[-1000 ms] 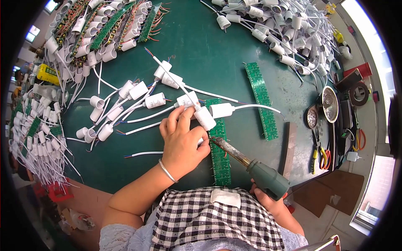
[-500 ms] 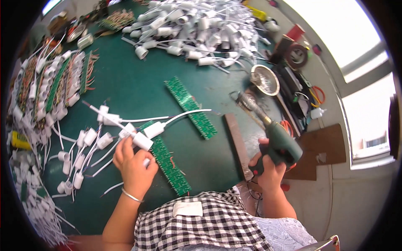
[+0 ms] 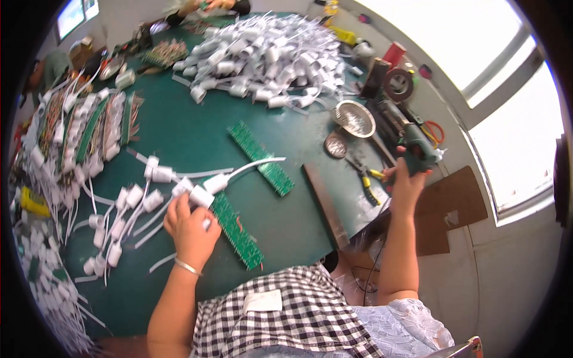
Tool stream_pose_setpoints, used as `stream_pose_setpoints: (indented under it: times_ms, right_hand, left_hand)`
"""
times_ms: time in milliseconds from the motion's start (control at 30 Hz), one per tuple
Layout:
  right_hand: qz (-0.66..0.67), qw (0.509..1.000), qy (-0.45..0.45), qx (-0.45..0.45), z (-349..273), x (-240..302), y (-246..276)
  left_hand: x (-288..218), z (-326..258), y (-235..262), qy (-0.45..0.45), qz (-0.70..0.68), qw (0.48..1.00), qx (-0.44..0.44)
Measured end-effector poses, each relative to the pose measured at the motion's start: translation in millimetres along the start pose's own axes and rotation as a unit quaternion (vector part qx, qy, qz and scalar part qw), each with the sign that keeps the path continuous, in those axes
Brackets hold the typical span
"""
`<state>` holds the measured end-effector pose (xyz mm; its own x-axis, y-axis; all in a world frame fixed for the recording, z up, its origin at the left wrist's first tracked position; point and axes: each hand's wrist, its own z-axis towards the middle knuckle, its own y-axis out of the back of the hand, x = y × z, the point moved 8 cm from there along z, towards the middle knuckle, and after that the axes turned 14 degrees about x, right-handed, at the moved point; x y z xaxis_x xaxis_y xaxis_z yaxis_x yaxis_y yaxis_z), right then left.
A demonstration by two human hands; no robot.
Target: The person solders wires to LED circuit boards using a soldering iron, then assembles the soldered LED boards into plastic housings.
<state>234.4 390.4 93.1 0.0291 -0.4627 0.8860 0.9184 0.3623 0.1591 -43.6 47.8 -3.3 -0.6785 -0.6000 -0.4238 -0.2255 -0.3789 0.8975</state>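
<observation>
My left hand (image 3: 191, 230) is closed around a small white cylindrical piece with its end showing between the fingers. Beside the fingertips lie white plastic sockets with white cables (image 3: 215, 184), partly over the upper end of a green circuit board (image 3: 236, 230). A second green circuit board (image 3: 261, 158) rests farther off, under a cable's end. At the right, over the table's edge, my right hand (image 3: 407, 188) grips a dark green heat gun (image 3: 416, 149) by its handle, the nozzle pointing away from me.
A large heap of white sockets (image 3: 262, 56) fills the far side. Wired boards and sockets (image 3: 80, 131) crowd the left. A metal strainer (image 3: 354, 119), yellow-handled pliers (image 3: 369, 186), a brown bar (image 3: 325, 206) and tape (image 3: 399, 84) lie on the right. Another person's hands (image 3: 209, 5) show at the far edge.
My right hand has carried the heat gun away from the boards, up and to the right, uncovering the pliers. The left hand stays by the sockets. The view has shifted slightly.
</observation>
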Motion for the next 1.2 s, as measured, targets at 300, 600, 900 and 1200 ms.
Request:
stream_pose_setpoints:
  times_ms: [300,600,900,1200]
  right_hand:
    - [0.114,0.984,-0.057,0.122,-62,40,-60]
    - [0.218,0.933,-0.168,0.232,-105,20,-123]
    - [0.207,0.930,-0.197,0.231,-103,-7,-120]
    - [0.240,0.922,-0.218,0.209,-102,-18,-120]
  left_hand:
    - [-9,4,14,-0.031,-0.024,0.999,-0.024]
    - [-13,0,14,-0.039,-0.034,0.998,0.023]
    - [-3,-29,22,-0.016,-0.029,0.996,0.081]
    - [-36,-19,37,-0.137,0.136,0.972,0.132]
